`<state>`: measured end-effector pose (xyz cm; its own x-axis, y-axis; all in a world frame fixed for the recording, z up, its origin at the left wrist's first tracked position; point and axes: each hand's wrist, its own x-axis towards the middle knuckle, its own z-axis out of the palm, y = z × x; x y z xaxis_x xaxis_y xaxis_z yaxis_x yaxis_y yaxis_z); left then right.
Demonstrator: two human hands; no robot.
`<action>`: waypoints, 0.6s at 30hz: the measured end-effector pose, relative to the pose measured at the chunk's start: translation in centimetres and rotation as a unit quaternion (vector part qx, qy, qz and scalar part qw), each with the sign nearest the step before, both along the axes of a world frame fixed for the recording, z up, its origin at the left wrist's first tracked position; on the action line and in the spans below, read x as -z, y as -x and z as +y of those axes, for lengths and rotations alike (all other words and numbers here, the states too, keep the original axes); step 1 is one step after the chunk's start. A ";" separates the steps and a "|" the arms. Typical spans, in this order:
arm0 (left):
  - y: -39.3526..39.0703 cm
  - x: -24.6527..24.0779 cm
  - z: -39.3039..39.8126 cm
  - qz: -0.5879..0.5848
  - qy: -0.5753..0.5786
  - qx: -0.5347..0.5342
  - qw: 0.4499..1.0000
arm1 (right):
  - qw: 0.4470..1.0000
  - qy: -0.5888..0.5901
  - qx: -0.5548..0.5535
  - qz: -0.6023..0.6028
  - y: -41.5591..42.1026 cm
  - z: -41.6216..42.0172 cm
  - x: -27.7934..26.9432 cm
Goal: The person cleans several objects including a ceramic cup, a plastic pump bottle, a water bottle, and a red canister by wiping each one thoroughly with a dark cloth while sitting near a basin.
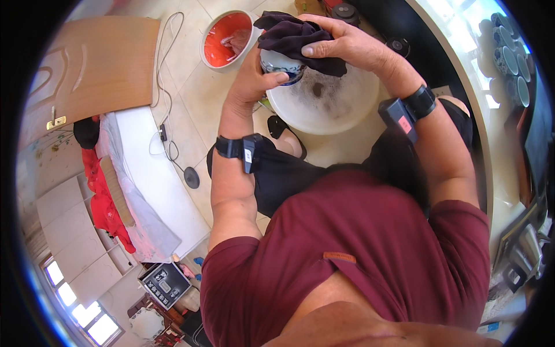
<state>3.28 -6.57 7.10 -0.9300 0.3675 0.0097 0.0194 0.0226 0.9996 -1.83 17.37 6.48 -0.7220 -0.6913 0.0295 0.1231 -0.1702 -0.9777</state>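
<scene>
My left hand [256, 78] grips a white porcelain piece with blue decoration [277, 63], its thumb pressed along the lower side. Over the top of the porcelain lies a dark cloth [292, 37], which my right hand [336, 41] holds against it. The cloth hides much of the piece, so its full shape cannot be told. Below both hands a wide white basin [342, 110] sits on the floor, with cloudy water and dark specks inside.
A bin with an orange-red liner [227, 39] stands left of the basin. Along the right runs a glossy counter [498, 143] bearing several blue-and-white cups [507, 60]. A cable [162, 82] trails over the tiles near a wooden door [117, 60]. A bed [160, 182] lies at left.
</scene>
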 end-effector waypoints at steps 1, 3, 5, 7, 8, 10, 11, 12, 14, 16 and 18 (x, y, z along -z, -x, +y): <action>-0.1 -0.1 -0.1 -0.025 -0.003 0.026 0.999 | 0.999 0.016 -0.015 0.037 -0.1 0.3 0.2; -0.3 -0.1 -0.2 -0.060 -0.005 0.071 0.996 | 0.998 -0.039 -0.029 0.047 -0.3 0.6 0.6; -0.5 -0.2 -0.2 -0.085 -0.002 0.117 0.990 | 0.998 -0.023 -0.063 -0.004 -0.1 0.6 0.6; -0.5 -0.3 -0.1 -0.073 0.041 0.095 0.992 | 0.985 0.030 -0.104 -0.135 0.2 0.5 0.4; -0.3 -0.3 0.0 -0.074 0.044 0.111 0.990 | 0.992 -0.008 -0.091 -0.087 0.2 0.5 0.3; -0.1 -0.1 0.0 -0.088 0.041 0.146 0.985 | 0.991 -0.052 -0.120 -0.026 0.3 0.8 0.0; 0.0 0.2 0.0 -0.107 0.027 0.159 0.981 | 0.988 -0.077 -0.131 0.003 0.3 1.0 -0.1; 0.1 0.4 0.0 -0.124 0.010 0.168 0.978 | 0.984 -0.114 -0.110 0.077 0.2 1.2 -0.2; 0.1 1.1 -0.1 -0.157 -0.023 0.184 0.970 | 0.975 -0.151 -0.110 0.122 0.1 1.4 -0.3; -0.1 1.9 -0.3 -0.184 -0.055 0.199 0.961 | 0.969 -0.175 -0.099 0.145 -0.1 1.2 -0.2; -0.2 2.4 -0.3 -0.182 -0.067 0.181 0.964 | 0.970 -0.175 -0.075 0.152 -0.5 0.8 -0.1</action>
